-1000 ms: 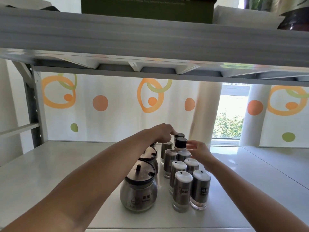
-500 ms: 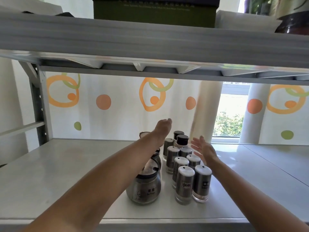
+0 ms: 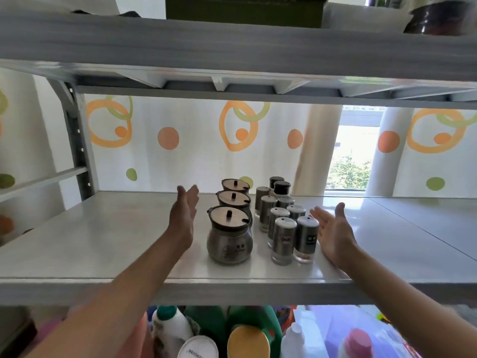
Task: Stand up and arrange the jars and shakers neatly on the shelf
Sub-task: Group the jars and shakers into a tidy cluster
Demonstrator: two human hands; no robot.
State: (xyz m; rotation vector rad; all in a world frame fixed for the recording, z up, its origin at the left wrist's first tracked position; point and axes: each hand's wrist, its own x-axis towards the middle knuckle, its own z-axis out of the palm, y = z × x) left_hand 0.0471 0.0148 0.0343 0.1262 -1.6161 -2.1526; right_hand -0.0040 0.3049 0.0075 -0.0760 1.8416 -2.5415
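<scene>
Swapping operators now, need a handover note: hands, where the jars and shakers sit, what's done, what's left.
Left hand: open, holds nothing, just left of the jars.
Right hand: open, holds nothing, just right of the shakers.
Three lidded jars stand upright in one line, front to back, on the shelf. The shakers stand upright in two lines to their right, with two black-capped ones at the back.
Done: everything is upright and grouped.
Left: probably only a check that the lines are straight, then pull the hands out.
</scene>
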